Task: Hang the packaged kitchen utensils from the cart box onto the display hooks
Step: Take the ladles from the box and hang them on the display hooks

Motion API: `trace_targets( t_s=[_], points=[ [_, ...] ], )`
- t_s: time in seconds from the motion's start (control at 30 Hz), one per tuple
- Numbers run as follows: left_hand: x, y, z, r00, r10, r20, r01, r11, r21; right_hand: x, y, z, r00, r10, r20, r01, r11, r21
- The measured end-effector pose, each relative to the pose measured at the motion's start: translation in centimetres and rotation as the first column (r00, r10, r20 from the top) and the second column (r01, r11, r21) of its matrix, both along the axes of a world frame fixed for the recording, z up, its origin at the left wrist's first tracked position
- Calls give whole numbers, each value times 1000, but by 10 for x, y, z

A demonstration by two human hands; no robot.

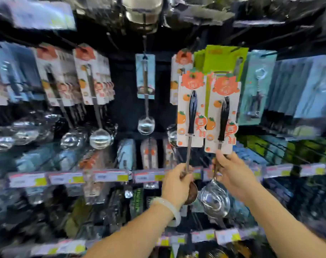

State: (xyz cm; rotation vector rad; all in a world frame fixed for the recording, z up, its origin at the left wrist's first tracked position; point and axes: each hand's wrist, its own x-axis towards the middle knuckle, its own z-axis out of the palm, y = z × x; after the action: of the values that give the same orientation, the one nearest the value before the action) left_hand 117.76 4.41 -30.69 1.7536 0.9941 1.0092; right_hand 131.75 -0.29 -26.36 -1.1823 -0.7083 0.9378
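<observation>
I hold two packaged ladles upright in front of the display. My left hand grips the metal shaft of the left ladle, whose white card bears orange fruit prints and a black handle. My right hand grips the shaft of the right ladle, with an identical card; its shiny bowl hangs below my fingers. Both card tops reach up near a hook that carries a matching orange-topped pack. The cart box is out of view.
Rows of hanging ladles fill the left hooks, and a single ladle on a blue card hangs in the middle. Green packs and teal packs hang at right. Price-tag rails cross below.
</observation>
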Motion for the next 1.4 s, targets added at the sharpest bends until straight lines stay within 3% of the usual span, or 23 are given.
trace_targets(
  t_s=[0.2, 0.37, 0.63, 0.83, 0.93, 1.17, 1.3, 1.4],
  points=[
    [-193, 26, 13, 976, 218, -4, -218, 976, 1, -191, 67, 7, 972, 235, 1, -235, 971, 33],
    [-356, 45, 25, 948, 319, 7, -319, 947, -36, -352, 111, 3, 906, 412, -95, -408, 911, 55],
    [-528, 74, 11, 848, 528, -38, -528, 839, -129, -525, 151, 4, 854, 510, -105, -517, 853, -67],
    [-588, 108, 11, 776, 631, 7, -621, 766, -169, -566, 197, 48, 849, 520, -91, -522, 853, 2],
    [-600, 123, 14, 779, 625, -55, -626, 772, -109, -574, 219, 64, 849, 529, -12, -528, 848, 37],
    [-603, 157, 31, 797, 603, -41, -604, 797, -16, -583, 241, 61, 855, 500, 136, -517, 842, 156],
    [-596, 176, 32, 796, 605, -23, -605, 796, -1, -584, 256, 74, 844, 533, 55, -534, 828, 172],
    [-593, 188, 35, 799, 601, -12, -601, 799, 7, -581, 267, 71, 819, 573, 6, -571, 815, 99]
  ],
)
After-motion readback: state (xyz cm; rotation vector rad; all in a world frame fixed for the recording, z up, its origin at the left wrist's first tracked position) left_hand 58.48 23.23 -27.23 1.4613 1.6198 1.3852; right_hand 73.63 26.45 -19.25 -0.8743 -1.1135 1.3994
